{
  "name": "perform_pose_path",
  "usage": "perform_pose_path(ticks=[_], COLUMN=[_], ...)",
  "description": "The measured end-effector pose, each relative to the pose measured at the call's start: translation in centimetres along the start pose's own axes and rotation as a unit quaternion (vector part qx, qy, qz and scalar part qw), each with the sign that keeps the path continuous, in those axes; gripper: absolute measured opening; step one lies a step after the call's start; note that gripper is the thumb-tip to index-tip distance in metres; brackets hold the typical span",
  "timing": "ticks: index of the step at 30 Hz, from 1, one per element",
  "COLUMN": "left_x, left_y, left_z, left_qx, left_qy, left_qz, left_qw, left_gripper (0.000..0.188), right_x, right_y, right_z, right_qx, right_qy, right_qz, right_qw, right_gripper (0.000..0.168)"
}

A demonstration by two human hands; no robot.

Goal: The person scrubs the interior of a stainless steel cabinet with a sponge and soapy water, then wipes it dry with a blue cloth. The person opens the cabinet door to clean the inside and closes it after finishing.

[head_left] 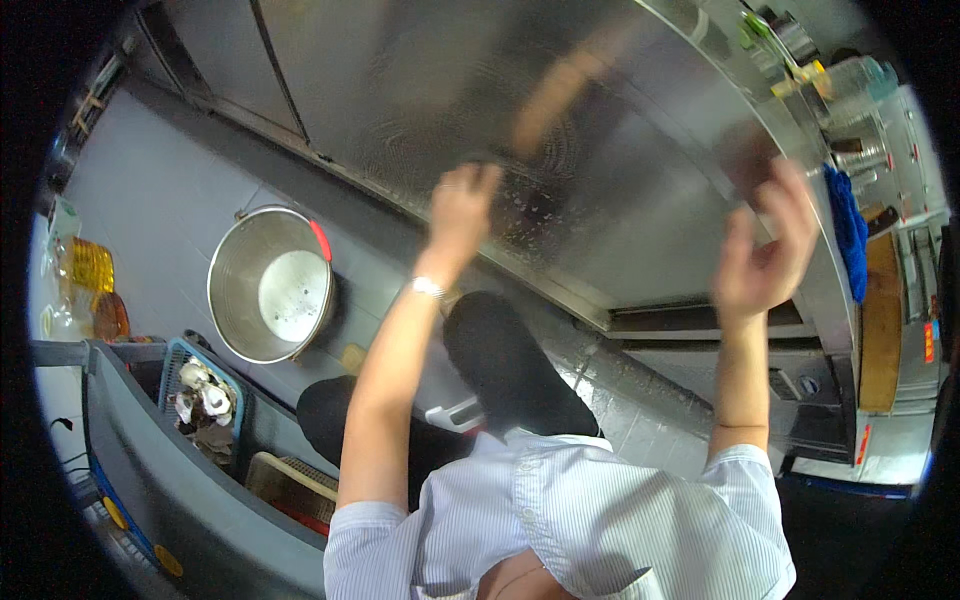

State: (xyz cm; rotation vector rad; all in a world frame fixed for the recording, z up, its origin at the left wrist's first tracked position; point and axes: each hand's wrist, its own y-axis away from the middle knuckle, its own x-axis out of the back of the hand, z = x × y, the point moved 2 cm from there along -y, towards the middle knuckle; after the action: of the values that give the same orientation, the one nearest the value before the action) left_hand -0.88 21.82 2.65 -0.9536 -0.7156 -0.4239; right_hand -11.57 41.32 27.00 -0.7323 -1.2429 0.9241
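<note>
My left hand (461,210), with a shiny band at the wrist, is against or just in front of a wet stainless steel panel (420,90) of a cabinet. Its fingers are curled; something dark may be under the fingertips, but I cannot tell what. Swirl marks and whitish suds or drops (532,214) show on the metal beside it, along with a blurred reflection of an arm. My right hand (769,247) is raised near the edge of the steel counter (829,315), blurred, fingers apart, with nothing visible in it. A metal bucket (214,300) with a red handle grip holds whitish liquid.
Bottles of yellow and amber liquid (92,266) stand on the floor at left. A blue basket (240,397) with white and dark scraps and a beige basket (292,480) are at lower left. On the right counter lie a blue cloth (847,225), a wooden board (879,337) and metal containers (859,154).
</note>
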Motion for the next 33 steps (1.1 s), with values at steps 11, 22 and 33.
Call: perform_pose_path(ticks=[11, 22, 33], left_x=[8.4, -5.5, -7.9], left_y=[-6.4, -2.6, -2.1], left_z=[-1.3, 15.4, 19.7], left_qx=[0.121, -0.337, -0.447], left_qy=[0.11, -0.031, -0.061], left_qz=[0.228, -0.098, 0.015], left_qw=[0.96, 0.936, 0.892], left_gripper=[0.046, 0.037, 0.037], right_x=[0.6, 6.6, 6.2], right_y=[15.7, 22.0, 24.3], right_z=[-7.2, -6.2, -6.5], right_qx=[-0.131, -0.305, -0.311], right_qy=[-0.247, -0.212, -0.229], right_qz=[-0.288, -0.31, -0.363], right_qw=[0.916, 0.875, 0.848], right_gripper=[0.02, 0.017, 0.015])
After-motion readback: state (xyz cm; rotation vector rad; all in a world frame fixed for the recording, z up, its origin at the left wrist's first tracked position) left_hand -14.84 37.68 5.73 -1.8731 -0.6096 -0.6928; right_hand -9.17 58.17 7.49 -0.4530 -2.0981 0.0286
